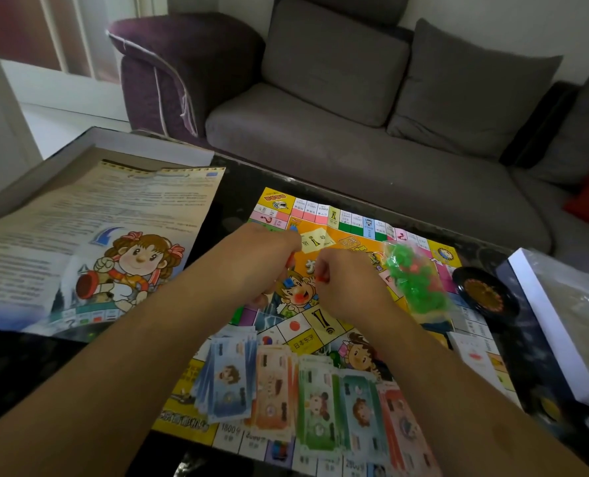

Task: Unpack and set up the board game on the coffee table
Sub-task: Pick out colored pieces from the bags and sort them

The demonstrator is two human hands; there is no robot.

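A colourful paper game board lies unfolded on the dark coffee table. Both hands hover over its middle, close together. My left hand is curled around small pieces, with a bit of red showing at its fingers. My right hand pinches a small red piece. Several stacks of play money in blue, orange, green, teal and red lie fanned along the board's near edge. A clear bag of green and red pieces rests on the board's right side.
A printed rules sheet lies over an open box part at the left. A black spinner dish and a white box part sit at the right. A white card stack lies beside them. A grey sofa stands behind the table.
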